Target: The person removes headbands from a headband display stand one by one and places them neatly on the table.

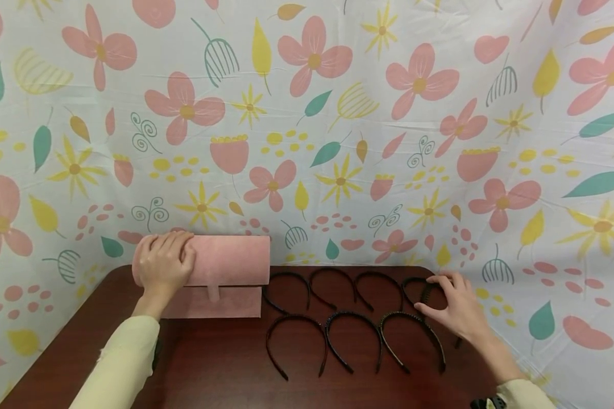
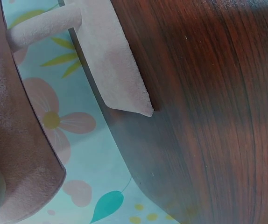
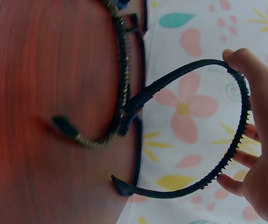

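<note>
A pink plush headband holder (image 1: 235, 258), a thick roll joined by a short post (image 2: 45, 28) to a flat base (image 2: 115, 70), stands at the table's back left. My left hand (image 1: 165, 258) grips the left end of the roll from above, fingers bent over it. At the back right, my right hand (image 1: 457, 304) holds a black toothed headband (image 3: 239, 116) between thumb and fingers. In the right wrist view its band stands up from the table, one tip near a headband with gold-toned trim (image 3: 123, 60).
Several dark headbands lie in two rows on the brown table (image 1: 210, 363), among them a plain one (image 1: 297, 317) in front and another (image 1: 332, 270) behind. A floral cloth (image 1: 307, 170) hangs along the table's back edge.
</note>
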Tool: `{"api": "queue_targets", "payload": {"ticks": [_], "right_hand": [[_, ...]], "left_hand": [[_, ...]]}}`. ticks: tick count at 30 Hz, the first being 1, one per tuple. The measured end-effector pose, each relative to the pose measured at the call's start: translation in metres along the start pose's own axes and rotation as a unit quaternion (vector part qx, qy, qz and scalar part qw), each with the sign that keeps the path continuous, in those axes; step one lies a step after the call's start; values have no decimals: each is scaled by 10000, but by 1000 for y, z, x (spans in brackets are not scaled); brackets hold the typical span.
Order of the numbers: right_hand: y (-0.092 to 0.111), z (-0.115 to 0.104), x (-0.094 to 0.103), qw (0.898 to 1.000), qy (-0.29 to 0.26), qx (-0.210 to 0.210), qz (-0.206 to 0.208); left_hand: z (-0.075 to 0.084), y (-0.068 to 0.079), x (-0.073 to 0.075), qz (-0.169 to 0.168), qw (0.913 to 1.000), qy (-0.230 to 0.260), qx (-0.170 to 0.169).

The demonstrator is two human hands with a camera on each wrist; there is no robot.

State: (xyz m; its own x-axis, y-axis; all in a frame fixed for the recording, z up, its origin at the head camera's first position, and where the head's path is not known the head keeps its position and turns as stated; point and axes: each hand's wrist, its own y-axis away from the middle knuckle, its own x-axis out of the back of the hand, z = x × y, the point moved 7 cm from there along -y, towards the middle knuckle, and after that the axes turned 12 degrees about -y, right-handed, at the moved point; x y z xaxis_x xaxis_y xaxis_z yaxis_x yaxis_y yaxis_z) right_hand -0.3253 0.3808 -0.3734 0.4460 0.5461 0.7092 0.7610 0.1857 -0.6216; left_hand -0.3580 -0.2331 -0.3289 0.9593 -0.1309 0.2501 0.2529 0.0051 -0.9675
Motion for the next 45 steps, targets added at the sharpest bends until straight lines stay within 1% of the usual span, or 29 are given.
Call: {"api": "queue_targets", "payload": {"ticks": [5, 10, 14, 21, 29, 37, 45], "right_hand": [[6, 18, -2, 9977, 59, -325, -596], [13, 37, -7, 9898, 266, -713, -1200], [18, 50, -11, 9838, 315, -933, -1499], [25, 74, -17, 9741, 355, -1313, -1804], [36, 93, -25, 9646, 453, -1629, -2025], [43, 108, -33, 9582, 494, -1757, -2202], [42, 111, -39, 9585, 473, -1748, -2200]], "left_hand": [[1, -1, -1, 35, 10000, 30, -13], [0, -2, 0, 35, 10000, 19, -22], [-1, -1, 1, 26, 10000, 28, -9], [-2, -1, 2, 6, 10000, -20, 6], [0, -1, -1, -7, 10000, -46, -17], [2, -3, -1, -2, 10000, 16, -37], [1, -2, 0, -14, 10000, -2, -19]]}}
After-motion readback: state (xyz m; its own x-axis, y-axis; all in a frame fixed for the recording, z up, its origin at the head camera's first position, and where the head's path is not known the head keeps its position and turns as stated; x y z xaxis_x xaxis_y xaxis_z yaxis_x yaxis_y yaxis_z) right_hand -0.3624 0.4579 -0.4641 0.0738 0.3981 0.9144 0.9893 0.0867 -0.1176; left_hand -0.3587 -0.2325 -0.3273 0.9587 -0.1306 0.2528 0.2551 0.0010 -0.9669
